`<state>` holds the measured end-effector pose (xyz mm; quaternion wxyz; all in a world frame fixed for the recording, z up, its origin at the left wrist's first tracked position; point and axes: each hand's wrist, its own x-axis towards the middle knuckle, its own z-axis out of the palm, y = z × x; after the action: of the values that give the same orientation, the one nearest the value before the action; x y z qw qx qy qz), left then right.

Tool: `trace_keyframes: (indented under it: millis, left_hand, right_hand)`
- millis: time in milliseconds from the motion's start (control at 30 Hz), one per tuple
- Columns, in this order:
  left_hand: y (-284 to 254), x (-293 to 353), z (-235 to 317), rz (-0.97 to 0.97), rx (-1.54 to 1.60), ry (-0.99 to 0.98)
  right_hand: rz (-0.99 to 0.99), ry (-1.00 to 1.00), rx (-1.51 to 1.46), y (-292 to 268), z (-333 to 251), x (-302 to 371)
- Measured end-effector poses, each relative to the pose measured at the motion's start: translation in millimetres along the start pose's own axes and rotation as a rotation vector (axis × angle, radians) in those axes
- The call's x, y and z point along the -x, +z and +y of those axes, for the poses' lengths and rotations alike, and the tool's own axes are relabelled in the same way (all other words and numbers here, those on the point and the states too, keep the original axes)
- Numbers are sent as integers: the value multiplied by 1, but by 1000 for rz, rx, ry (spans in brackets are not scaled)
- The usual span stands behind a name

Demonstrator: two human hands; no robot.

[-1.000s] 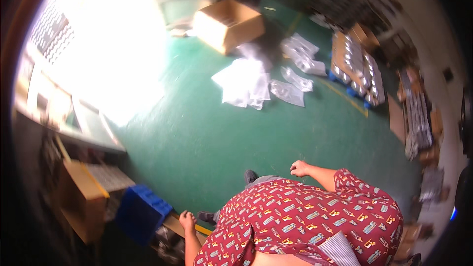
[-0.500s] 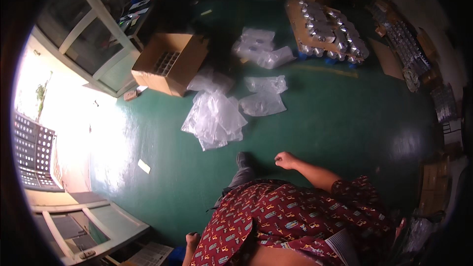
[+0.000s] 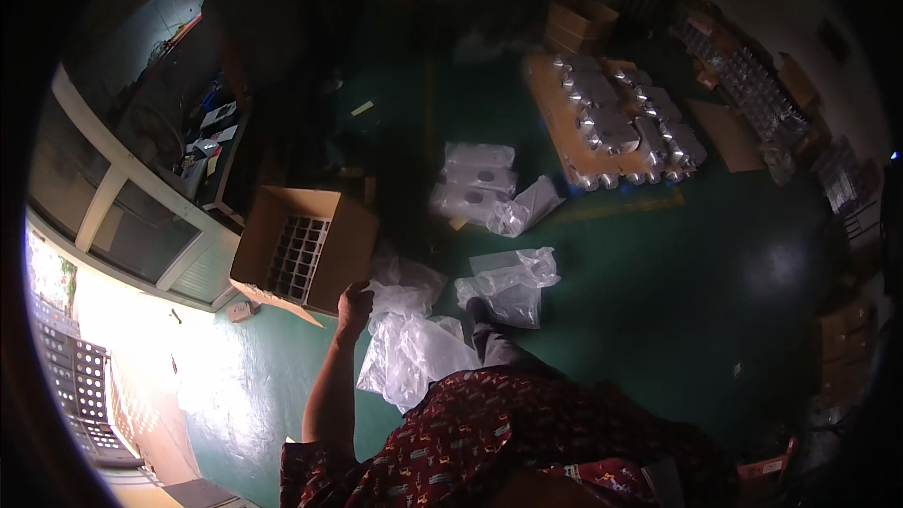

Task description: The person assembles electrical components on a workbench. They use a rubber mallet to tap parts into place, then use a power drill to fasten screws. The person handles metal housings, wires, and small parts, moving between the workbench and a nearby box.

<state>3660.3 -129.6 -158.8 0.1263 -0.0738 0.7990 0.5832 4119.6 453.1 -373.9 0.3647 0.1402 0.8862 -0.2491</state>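
Observation:
My left hand [image 3: 355,307] is stretched forward with its fingers curled, and nothing sticks out of it. In the picture it overlaps the near right corner of an open cardboard box [image 3: 350,243]; whether it touches the box I cannot tell. Inside the box stands a grid divider [image 3: 299,259] with many cells. Crumpled clear plastic bags [image 3: 409,355] lie on the floor just right of my left hand. One foot [image 3: 478,309] is at another clear plastic bag [image 3: 513,296]. My right hand is out of view.
Stacked clear plastic packs [image 3: 478,179] lie ahead. Beyond them at right, rows of shiny round-ended containers [image 3: 611,118] stand on a cardboard-covered low platform [image 3: 555,113]. A person [image 3: 254,28] stands at a cluttered bench at far left. A glazed door frame [image 3: 122,179] borders the left.
I have moved forward toward the box and bags. My left hand has swung from low beside my body up to the box corner. My right hand has gone out of view.

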Motion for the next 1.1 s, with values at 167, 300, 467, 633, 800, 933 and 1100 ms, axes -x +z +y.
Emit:
trace_keyframes:
  millis: [167, 300, 467, 633, 800, 933, 1100]
  left_hand:
    - [32, -95, -37, -307, -351, 16]
    - [-33, -95, -144, -308, -559, -288]
    - [-88, -181, -154, -341, -624, -425]
    - [-145, -401, -121, -929, -1596, 119]
    - [-61, -734, -20, -264, -488, -180]
    - [-47, -886, 166, -161, -352, 137]
    - [50, -1002, 279, -391, -535, 359]
  right_hand:
    - [273, -343, -246, -125, -93, -180]
    - [400, -281, -390, -314, -256, -266]
    - [598, -286, -433, -483, -339, -378]
    - [844, -453, 371, -500, -328, -474]
    - [-117, -167, 347, -445, -269, -458]
    - [-43, 514, -592, -492, -430, -450]
    - [-142, 536, -610, -599, -498, -516]
